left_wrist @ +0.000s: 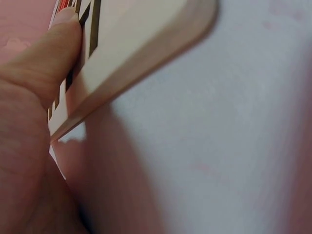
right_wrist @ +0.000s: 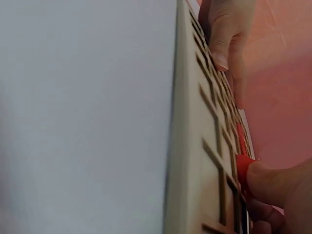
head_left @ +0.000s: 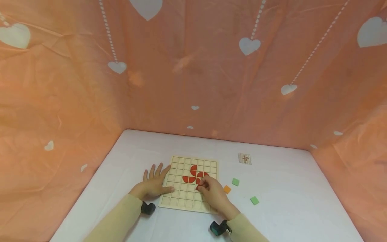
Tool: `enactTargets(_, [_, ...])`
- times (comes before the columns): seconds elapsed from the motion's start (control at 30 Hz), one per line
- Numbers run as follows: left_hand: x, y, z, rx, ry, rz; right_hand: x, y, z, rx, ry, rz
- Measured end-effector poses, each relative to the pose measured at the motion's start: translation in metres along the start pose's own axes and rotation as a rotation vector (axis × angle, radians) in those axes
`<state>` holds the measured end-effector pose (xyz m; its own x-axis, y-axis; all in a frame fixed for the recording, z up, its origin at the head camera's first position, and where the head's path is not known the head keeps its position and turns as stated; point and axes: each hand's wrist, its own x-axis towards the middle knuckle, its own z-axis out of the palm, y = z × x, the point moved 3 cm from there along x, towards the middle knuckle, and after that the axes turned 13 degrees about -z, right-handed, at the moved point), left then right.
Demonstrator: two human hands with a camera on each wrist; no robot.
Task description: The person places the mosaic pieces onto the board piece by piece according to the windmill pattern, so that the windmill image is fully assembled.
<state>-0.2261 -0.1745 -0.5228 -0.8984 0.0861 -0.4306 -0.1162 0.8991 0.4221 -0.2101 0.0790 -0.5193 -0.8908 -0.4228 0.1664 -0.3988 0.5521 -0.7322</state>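
Observation:
A square wooden grid board (head_left: 173, 201) lies on the white table. Red quarter-round pieces (head_left: 189, 179) sit in its middle squares, arranged like a pinwheel. My left hand (head_left: 153, 184) rests at the board's left edge, fingers spread and straight; its thumb (left_wrist: 51, 53) lies over the rim in the left wrist view. Over the right half of the board, my right hand (head_left: 215, 194) pinches a red piece (right_wrist: 243, 168) between thumb and fingertips, close to the grid and just below the pinwheel. Part of the pinwheel is hidden behind the right hand.
Right of the board lie an orange tile (head_left: 227, 189), a green tile (head_left: 235, 182) and a second green tile (head_left: 254, 200). A small pattern card (head_left: 244, 158) is farther back. Orange cloth (head_left: 211, 84) with white hearts hangs behind and beside the table.

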Motion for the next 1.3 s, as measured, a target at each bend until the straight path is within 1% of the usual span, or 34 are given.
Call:
enactTargets(0.1, [0.0008, 0.0009, -0.004, 0.004, 0.015, 0.004, 0.0026, -0.0017, -0.0025, -0.007, -0.006, -0.004])
enactTargets(0.2, [0.0018, 0.002, -0.0058, 0.007, 0.027, 0.007, 0.0044, -0.0019, -0.0035, -0.023, 0.008, -0.008])
enactTargets(0.33, [0.0019, 0.0002, -0.0019, 0.003, 0.013, -0.002, 0.0016, 0.0001, 0.0016, -0.041, 0.01, -0.005])
enactTargets(0.43, [0.0007, -0.0016, 0.0, 0.003, 0.003, -0.009, -0.0013, 0.0007, 0.0055, -0.058, 0.016, -0.025])
enactTargets(0.53, [-0.0002, -0.0014, -0.0014, -0.004, 0.009, 0.0, -0.0024, -0.0005, 0.0057, -0.102, 0.042, -0.061])
enactTargets(0.63, [-0.0004, 0.0002, -0.0038, -0.011, 0.01, 0.008, -0.003, -0.0014, 0.0036, -0.127, 0.06, -0.067])
enactTargets(0.7, [-0.0004, 0.001, -0.0044, -0.015, 0.007, 0.007, -0.0035, -0.0017, 0.002, -0.124, 0.063, -0.064])
enactTargets(0.87, [0.0001, 0.0005, -0.0031, -0.023, 0.0, -0.005, -0.0034, -0.001, 0.0004, -0.092, 0.053, -0.019])
enactTargets(1.13, [0.0024, -0.0001, -0.0046, -0.004, 0.005, 0.0, 0.0012, 0.0009, 0.0001, -0.103, 0.052, 0.016])
enactTargets(1.3, [-0.0005, 0.0002, -0.001, -0.015, 0.001, -0.005, -0.0008, 0.0045, 0.0015, -0.073, 0.041, 0.043])
